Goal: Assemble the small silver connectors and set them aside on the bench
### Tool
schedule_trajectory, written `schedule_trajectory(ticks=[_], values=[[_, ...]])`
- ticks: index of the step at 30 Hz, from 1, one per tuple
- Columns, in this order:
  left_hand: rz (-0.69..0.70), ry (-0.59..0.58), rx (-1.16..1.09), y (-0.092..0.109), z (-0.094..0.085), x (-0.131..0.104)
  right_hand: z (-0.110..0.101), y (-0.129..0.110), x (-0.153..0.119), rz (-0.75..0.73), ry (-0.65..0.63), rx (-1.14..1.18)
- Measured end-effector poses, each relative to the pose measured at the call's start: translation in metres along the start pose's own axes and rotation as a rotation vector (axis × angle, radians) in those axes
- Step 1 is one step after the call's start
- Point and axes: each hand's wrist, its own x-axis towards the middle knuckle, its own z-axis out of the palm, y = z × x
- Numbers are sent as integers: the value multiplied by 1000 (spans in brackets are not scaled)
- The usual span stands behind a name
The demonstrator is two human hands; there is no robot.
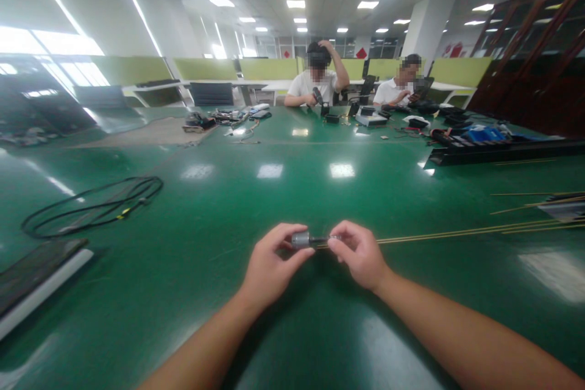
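Note:
Low over the near middle of the green table, my left hand (269,263) grips a short grey metal cylinder (300,240) between thumb and fingers. A thin dark shaft (319,241) sticks out of its right end; the exact kind of tool or part is too small to tell. My right hand (361,254) pinches the far end of that shaft, and its fingertips hide what is there. Long thin brass-coloured rods (425,236) run from the right side toward my hands, passing behind the right one. Whether either hand touches them I cannot tell.
A coiled black cable (94,207) and a dark flat slab with a white edge (43,280) lie on the left. At right are a black channel (503,152) and more rods. Two people (315,82) sit across the green table (228,201) among electronics.

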Motion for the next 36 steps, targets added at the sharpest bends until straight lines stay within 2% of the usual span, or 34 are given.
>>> schedule_trajectory(ticks=[18, 24, 30, 36], values=[[-70, -14, -33, -3, -1, 0, -1, 1, 1, 33, 22, 75], [-212, 34, -51, -3, -3, 4, 0, 2, 2, 53, 54, 173], [-408, 115, -341, -8, 0, 9, 4, 3, 1, 149, 55, 241], [-475, 286, -715, -10, 2, 12, 5, 1, 3, 160, 42, 236]])
